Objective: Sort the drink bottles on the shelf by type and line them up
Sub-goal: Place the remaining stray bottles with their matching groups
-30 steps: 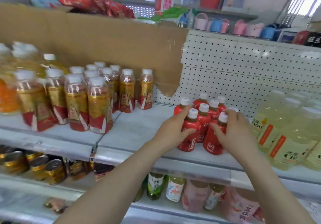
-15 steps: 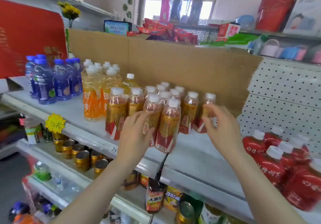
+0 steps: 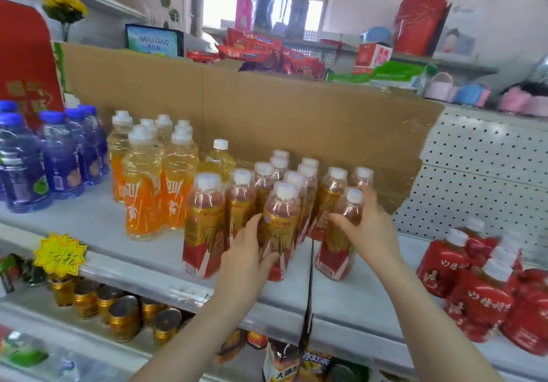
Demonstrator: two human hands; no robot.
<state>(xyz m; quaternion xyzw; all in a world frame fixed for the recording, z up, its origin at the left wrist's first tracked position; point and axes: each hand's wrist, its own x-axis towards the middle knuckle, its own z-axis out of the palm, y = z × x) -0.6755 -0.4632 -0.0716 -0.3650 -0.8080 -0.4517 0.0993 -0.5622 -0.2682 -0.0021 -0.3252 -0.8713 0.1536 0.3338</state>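
Grey shelf (image 3: pixel 103 233) runs across the middle of the frame, backed by a brown cardboard sheet (image 3: pixel 296 120) and, at right, white pegboard (image 3: pixel 480 174).

Stock on the shelf, left to right:
- Blue-capped bottles (image 3: pixel 53 159) at the left edge.
- Orange drink bottles (image 3: pixel 148 180) beside them.
- Tea bottles (image 3: pixel 240 203) with gold-and-red labels and white caps, packed in rows at centre.
- Red bottles (image 3: pixel 474 286) at lower right, well apart from the tea group.

Gold cans (image 3: pixel 118 307) stand on the lower shelf at lower left.

Left grip (image 3: pixel 249 251) is at centre frame. Thumb is raised and fingers are curled round the lower label of the front tea bottle (image 3: pixel 281 212), which stands upright at the shelf's front edge.

Right grip (image 3: pixel 367 227) is right of centre. Thumb lies across the front and fingers go behind the outer tea bottle (image 3: pixel 338 251). This bottle is upright and just beside the group's right flank, with a narrow gap between it and the front bottle.

Yellow star price tag (image 3: pixel 60 252) hangs on the shelf edge at left.
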